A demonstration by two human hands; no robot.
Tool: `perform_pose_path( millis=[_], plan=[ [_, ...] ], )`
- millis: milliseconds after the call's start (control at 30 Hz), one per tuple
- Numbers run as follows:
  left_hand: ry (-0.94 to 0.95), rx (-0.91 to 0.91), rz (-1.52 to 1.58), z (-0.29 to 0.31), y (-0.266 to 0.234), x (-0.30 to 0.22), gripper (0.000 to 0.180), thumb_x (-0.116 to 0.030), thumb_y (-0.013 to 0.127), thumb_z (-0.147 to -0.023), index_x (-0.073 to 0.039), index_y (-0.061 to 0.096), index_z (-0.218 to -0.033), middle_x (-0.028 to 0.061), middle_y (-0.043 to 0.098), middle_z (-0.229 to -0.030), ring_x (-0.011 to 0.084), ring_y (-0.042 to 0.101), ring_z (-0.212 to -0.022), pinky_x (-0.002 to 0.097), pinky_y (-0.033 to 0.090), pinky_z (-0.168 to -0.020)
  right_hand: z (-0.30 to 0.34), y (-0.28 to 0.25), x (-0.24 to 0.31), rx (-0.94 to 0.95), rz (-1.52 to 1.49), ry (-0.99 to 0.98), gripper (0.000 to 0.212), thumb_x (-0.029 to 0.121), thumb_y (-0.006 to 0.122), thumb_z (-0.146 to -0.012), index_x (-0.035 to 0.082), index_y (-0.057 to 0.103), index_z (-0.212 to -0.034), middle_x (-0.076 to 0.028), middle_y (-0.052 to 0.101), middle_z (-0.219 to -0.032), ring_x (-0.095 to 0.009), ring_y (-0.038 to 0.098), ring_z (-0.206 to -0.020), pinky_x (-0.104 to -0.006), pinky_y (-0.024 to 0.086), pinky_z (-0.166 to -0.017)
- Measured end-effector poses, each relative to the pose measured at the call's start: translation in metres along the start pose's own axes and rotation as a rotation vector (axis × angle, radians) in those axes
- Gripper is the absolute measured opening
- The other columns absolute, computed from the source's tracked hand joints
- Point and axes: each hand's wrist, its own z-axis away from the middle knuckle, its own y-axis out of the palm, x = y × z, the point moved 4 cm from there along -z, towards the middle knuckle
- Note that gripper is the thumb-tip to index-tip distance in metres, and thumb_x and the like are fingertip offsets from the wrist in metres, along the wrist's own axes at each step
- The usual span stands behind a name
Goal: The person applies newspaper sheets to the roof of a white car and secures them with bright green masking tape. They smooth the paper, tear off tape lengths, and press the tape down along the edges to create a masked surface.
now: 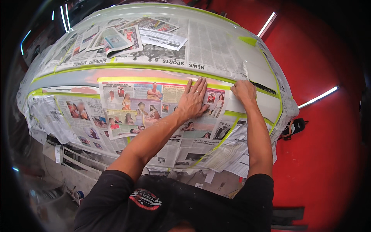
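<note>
Yellow tape (135, 81) is running sideways along top edge of newspaper sheet (154, 104); left hand (193, 99) is lying open, flat on sheet's right half; right hand (244, 92), nearer tape's right end, is resting closed, grip unclear.

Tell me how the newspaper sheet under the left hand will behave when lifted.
The newspaper sheet is probably floppy and light, since it looks like a thin printed page. Its top edge may resist lifting, as yellow-green tape runs along it; pulling could tear it.
</note>
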Motion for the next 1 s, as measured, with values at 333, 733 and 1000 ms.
perform_pose_path(
  millis=[333, 733, 1000],
  plan=[
    [-0.257, -0.061, -0.054, 0.1, 0.023, 0.04, 0.095, -0.064, 0.052, -0.089, 0.006, 0.03, -0.149, 0.0248, 0.027, -0.157, 0.0384, 0.017, -0.149, 0.0563, 0.007, -0.12, -0.01, 0.001, 0.003, 0.108, -0.014, 0.099, 0.032, 0.029, 0.07, -0.08, 0.005, 0.074, -0.102, -0.021, 0.071, -0.106, -0.037, 0.068, -0.102, -0.0472, 0.054, -0.086],
    [-0.848, 0.994, 0.252, 0.45, 0.073, 0.015, 0.089, -0.055, 0.064, -0.087, 0.001, 0.032, -0.149, 0.0314, 0.048, -0.139, 0.0409, 0.045, -0.133, 0.0519, 0.032, -0.11, -0.035, 0.007, -0.005, 0.244, 0.079, 0.061, 0.031, 0.028, 0.07, -0.074, 0.001, 0.075, -0.09, -0.019, 0.073, -0.093, -0.034, 0.072, -0.09, -0.0437, 0.055, -0.081],
    [-1.531, 0.751, 0.62, 0.589, 0.119, -0.009, 0.062, -0.051, 0.058, -0.09, 0.004, 0.066, -0.119, 0.0265, 0.065, -0.12, 0.0378, 0.06, -0.12, 0.0416, 0.045, -0.1, -0.061, 0.029, -0.026, 0.346, -0.004, -0.013, 0.029, 0.027, 0.074, -0.073, -0.002, 0.072, -0.079, -0.014, 0.065, -0.069, -0.026, 0.065, -0.063, -0.0396, 0.051, -0.061]
  ],
)
